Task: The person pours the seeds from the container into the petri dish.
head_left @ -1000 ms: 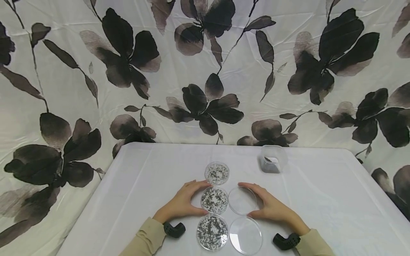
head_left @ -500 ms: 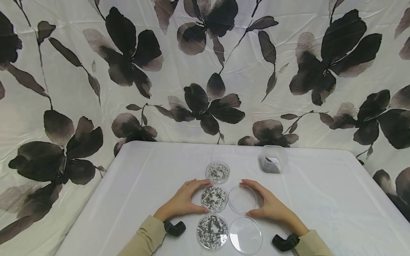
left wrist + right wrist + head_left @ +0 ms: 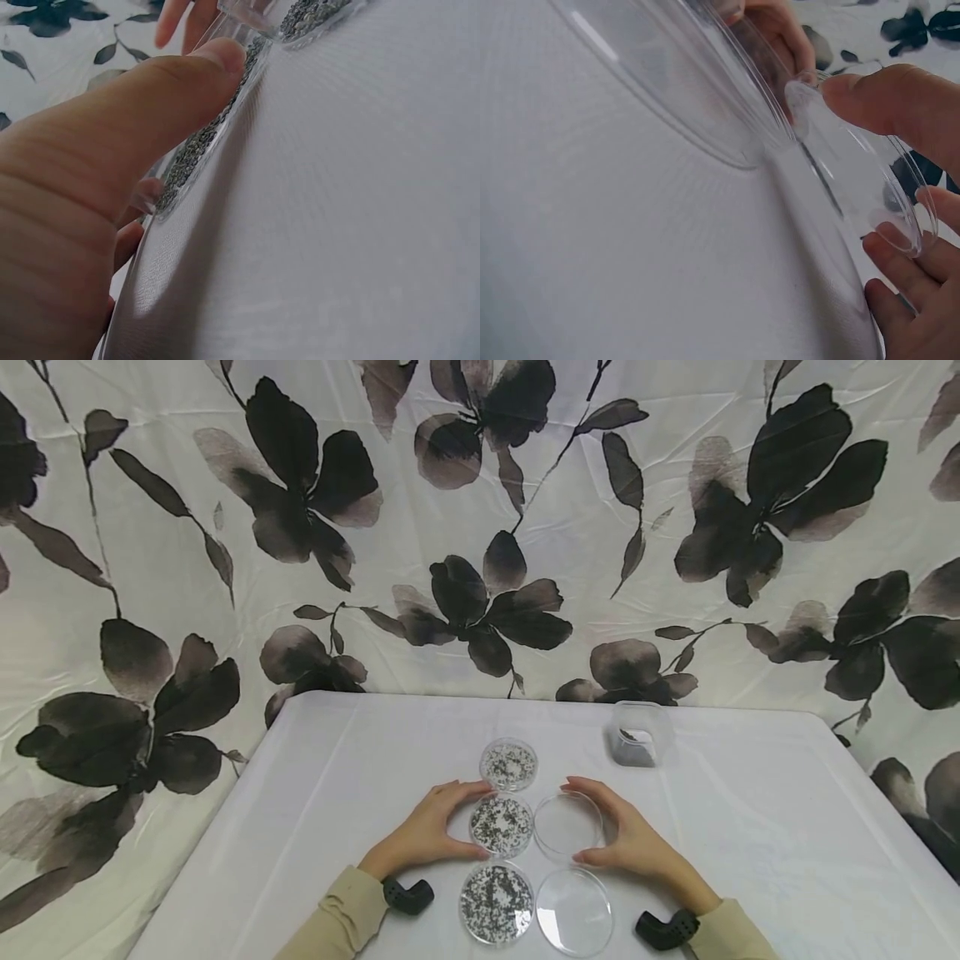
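Note:
Three clear round petri dishes with dark grey grains stand in a column in the head view. My left hand (image 3: 432, 828) holds the middle dish (image 3: 501, 825), thumb at its near rim and fingers at the far rim. In the left wrist view my thumb (image 3: 180, 82) presses the side of this dish (image 3: 199, 146). My right hand (image 3: 633, 835) holds a clear petri dish lid (image 3: 567, 827) by its edge, just right of the middle dish. The right wrist view shows this lid (image 3: 855, 161) between thumb and fingers, raised above the white cloth.
The near grain-filled dish (image 3: 497, 903) has a second clear lid (image 3: 575, 912) lying beside it. A smaller filled dish (image 3: 508, 764) stands at the far end. At the back right is a clear plastic tub (image 3: 637, 735) with dark contents. The white table (image 3: 765, 827) meets a floral backdrop.
My right fingers have shifted slightly away from me, and the lid looks a little larger with them. My left hand and the dishes stay nearly in place.

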Tool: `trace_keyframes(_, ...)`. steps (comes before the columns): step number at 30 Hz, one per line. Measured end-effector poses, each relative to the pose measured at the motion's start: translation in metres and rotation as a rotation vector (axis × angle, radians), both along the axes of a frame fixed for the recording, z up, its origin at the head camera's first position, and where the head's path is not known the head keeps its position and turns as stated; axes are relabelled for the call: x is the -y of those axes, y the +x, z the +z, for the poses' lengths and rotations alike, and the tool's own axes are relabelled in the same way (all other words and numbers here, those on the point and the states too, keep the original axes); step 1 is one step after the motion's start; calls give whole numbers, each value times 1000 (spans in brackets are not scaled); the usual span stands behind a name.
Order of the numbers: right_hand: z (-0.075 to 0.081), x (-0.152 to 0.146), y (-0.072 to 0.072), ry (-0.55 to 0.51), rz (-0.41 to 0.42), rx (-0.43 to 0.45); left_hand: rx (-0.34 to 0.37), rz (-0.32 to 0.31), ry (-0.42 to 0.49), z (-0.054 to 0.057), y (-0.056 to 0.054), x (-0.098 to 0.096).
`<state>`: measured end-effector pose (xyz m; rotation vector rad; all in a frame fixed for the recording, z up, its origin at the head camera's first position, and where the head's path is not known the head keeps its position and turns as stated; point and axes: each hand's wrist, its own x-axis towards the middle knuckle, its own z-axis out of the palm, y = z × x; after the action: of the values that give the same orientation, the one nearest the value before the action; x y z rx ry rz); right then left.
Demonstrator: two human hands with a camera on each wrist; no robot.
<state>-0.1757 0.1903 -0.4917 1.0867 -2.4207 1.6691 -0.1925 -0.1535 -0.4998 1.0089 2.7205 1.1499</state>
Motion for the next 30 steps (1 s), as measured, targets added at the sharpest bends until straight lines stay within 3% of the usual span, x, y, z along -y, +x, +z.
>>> trace_keyframes(20,2,11,3,-169,11,-23,-4,-2,1,0,1,-2)
trace_keyframes(30,10,18,3,-161,-6,-40,15,15,2,-1,0,-1)
